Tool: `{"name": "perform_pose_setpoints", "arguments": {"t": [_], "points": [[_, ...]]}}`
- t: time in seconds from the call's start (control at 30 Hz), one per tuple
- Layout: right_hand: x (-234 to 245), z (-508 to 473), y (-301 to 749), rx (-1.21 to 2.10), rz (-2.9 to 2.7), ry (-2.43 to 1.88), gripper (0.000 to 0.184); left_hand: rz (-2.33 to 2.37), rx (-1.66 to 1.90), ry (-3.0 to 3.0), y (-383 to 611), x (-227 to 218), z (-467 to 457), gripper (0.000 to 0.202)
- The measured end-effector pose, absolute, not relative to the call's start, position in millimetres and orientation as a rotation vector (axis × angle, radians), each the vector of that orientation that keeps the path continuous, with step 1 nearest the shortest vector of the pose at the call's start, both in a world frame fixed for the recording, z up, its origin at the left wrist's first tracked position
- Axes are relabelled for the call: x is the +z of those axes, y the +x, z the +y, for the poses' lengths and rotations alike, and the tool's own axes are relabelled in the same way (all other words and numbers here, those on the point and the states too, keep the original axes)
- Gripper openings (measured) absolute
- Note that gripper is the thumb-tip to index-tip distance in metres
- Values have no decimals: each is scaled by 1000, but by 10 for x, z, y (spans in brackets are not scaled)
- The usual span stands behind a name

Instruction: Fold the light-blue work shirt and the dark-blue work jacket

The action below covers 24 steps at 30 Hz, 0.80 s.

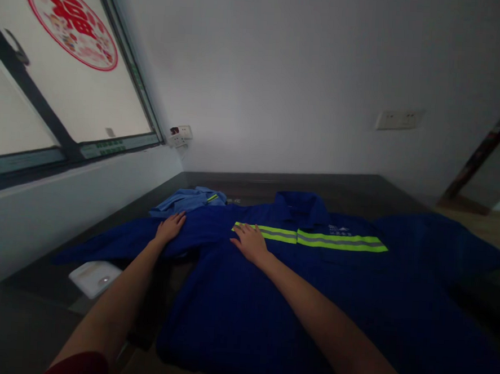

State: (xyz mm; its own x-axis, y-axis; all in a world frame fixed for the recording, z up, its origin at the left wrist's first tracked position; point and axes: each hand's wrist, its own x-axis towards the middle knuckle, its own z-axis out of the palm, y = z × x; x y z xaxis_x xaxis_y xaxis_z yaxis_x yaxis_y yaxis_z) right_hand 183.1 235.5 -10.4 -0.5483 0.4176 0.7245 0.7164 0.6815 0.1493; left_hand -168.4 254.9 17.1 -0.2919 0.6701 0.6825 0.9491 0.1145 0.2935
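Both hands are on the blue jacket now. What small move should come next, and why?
Probably slide the left hand outward along the sleeve to smooth it. That hand already lies on the sleeve, which stretches well past it, while the right hand rests on the chest of the jacket, at one end of a yellow strip, and could steady it.

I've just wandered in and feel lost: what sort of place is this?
Probably an indoor room in a home or workplace; which, I can't tell. It has a dark-framed glass window, white rectangular wall sockets, and a dark flat table bearing a deep-blue collared cloth garment.
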Motion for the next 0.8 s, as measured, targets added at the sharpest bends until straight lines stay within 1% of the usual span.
{"name": "perform_pose_setpoints", "arguments": {"t": [0.07, 0.17, 0.27, 0.37, 0.43, 0.5, 0.57, 0.67, 0.8], "points": [[-91, 2370, 1837, -490, -2266, -909, 50, -2011, -1018, -1550, -1656, 158, 2554, 54], [-5, 2366, 1889, -400, -2253, -856, 49, -1927, -1086, -1473, -1589, 156, 2545, 51], [158, 2346, 2071, -323, -2200, -798, 41, -1828, -1126, -1416, -1483, 252, 2514, 48], [354, 2370, 2438, -238, -2110, -793, 30, -1710, -1181, -1479, -1274, 478, 2507, 50], [481, 2426, 2764, -39, -2010, -779, 23, -1571, -1291, -1595, -1041, 665, 2550, 48], [595, 2504, 3117, 269, -1852, -761, 18, -1458, -1397, -1757, -725, 842, 2628, 41], [689, 2589, 3458, 424, -1716, -768, 18, -1420, -1485, -1975, -344, 985, 2718, 34], [787, 2724, 3871, 464, -1572, -797, 19, -1371, -1685, -2338, 265, 1108, 2828, 30], [844, 2931, 4179, 485, -1418, -811, 15, -1339, -1922, -2601, 934, 1126, 2989, 35]]}}
